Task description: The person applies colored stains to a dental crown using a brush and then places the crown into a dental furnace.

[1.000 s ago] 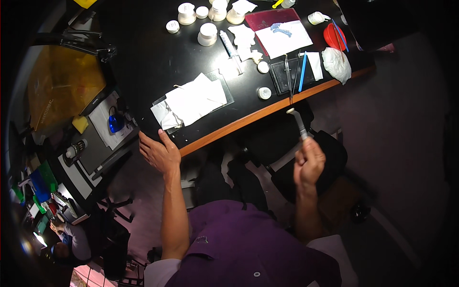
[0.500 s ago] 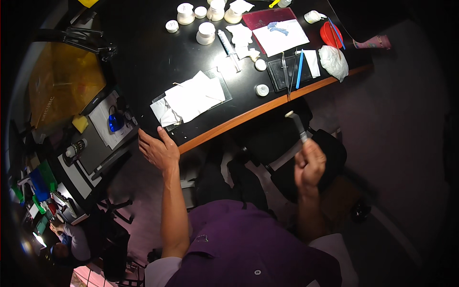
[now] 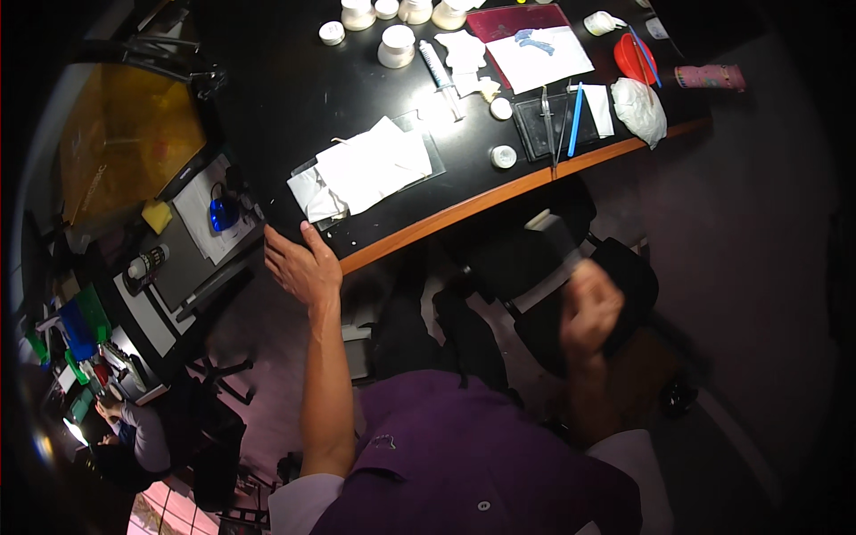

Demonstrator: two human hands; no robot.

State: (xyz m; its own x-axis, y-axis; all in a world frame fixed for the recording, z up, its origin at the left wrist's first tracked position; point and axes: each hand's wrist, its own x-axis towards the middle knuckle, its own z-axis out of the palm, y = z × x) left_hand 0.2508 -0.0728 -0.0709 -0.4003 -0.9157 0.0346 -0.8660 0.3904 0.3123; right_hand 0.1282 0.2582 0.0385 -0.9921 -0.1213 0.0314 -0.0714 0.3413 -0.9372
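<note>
My left hand (image 3: 308, 270) rests on the near left corner of the black desk, its fingers stretched out and holding nothing. Just beyond it lie white paper sheets (image 3: 379, 165) on a clear plate. Off the desk's wooden front edge, above a black chair, my right hand (image 3: 590, 308) is closed around a slim dark-handled tool (image 3: 559, 236). That tool has a pale head pointing up and left; motion smears it, so its exact kind is unclear. Nearest to it on the desk are tweezers (image 3: 550, 134) and a blue stick (image 3: 576, 120) on a black tray.
White jars (image 3: 397, 46), a syringe (image 3: 437, 71) and small round pots (image 3: 504, 157) stand on the desk. Farther right are a red bowl (image 3: 631, 59) and a crumpled white bag (image 3: 639, 111). An office chair (image 3: 615, 299) sits below. At left another person works (image 3: 147, 437).
My right hand has moved slightly right and down with the tool, which now looks more blurred. My left hand stays at the desk corner; the whole view has shifted a little.
</note>
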